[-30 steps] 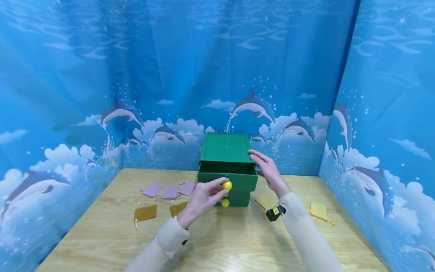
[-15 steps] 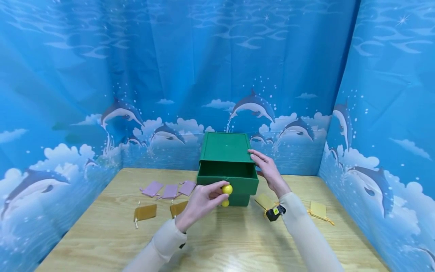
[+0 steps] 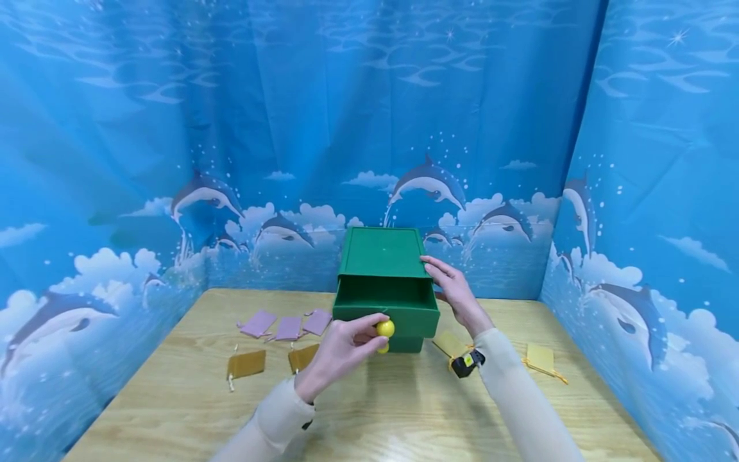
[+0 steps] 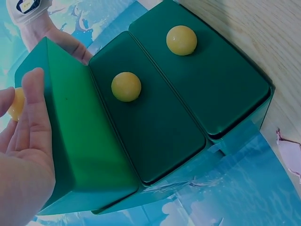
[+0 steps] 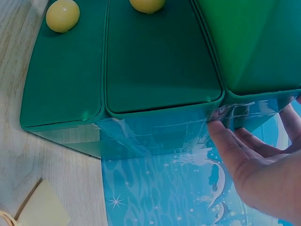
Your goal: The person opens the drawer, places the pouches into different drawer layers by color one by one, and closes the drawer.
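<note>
A green drawer unit (image 3: 381, 251) stands on the table, its top drawer (image 3: 404, 319) pulled partway out; what shows of the inside is bare green. Between thumb and fingers, my left hand (image 3: 337, 353) pinches that drawer's round yellow knob (image 3: 385, 328). In the left wrist view, two lower drawers stay closed, with a middle knob (image 4: 126, 86) and a bottom knob (image 4: 182, 40) on their fronts. My right hand (image 3: 456, 292) rests against the unit's right side near the top edge, its fingers (image 5: 228, 146) fairly straight on the side wall.
Several lilac drawstring pouches (image 3: 288, 328) lie left of the unit. Nearer are brown pouches, one further left (image 3: 246, 364) and another (image 3: 303, 357) beside my left hand. Pale yellow pouches (image 3: 540, 357) lie on the right. A blue dolphin-print curtain (image 3: 369, 128) surrounds the table.
The top drawer has slid further out toward me, and my left hand has come back with its knob. My right hand stays in place on the unit's side.
</note>
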Motion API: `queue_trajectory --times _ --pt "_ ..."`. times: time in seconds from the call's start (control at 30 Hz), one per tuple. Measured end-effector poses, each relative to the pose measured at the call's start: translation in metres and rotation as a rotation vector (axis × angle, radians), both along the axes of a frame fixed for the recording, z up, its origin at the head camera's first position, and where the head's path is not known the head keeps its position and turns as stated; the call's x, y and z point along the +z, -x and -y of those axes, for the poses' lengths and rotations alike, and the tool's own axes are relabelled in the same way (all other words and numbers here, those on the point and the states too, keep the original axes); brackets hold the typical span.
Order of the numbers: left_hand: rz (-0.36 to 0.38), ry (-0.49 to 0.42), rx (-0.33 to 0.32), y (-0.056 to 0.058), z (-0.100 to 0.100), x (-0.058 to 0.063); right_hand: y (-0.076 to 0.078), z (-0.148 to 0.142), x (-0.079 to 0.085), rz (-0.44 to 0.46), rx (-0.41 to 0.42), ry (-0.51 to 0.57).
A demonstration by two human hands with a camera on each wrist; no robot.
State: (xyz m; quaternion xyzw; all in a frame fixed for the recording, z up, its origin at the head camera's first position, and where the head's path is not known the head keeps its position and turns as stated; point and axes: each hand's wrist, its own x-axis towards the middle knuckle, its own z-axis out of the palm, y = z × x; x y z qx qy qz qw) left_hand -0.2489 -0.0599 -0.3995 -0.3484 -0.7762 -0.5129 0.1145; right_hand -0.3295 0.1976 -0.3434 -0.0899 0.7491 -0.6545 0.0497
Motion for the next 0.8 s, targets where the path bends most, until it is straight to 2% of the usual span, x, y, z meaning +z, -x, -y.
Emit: queue_trajectory --times 0.17,0.5,0.63,0.8 --pt "-0.047 0.009 -0.022 0.000 0.001 -0.002 0.000 0.000 -0.001 -0.004 -0.002 -0.003" --pt "-0.086 0.014 -0.042 -0.001 0.004 -0.001 0.001 -0.001 -0.003 -0.009 0.004 0.004" --pt "-0.081 -0.004 -0.056 0.000 0.007 0.001 0.001 0.000 -0.003 -0.009 0.002 0.007" --pt "-0.107 -0.031 -0.033 0.001 0.015 0.006 0.000 0.000 -0.003 -0.019 0.005 0.004"
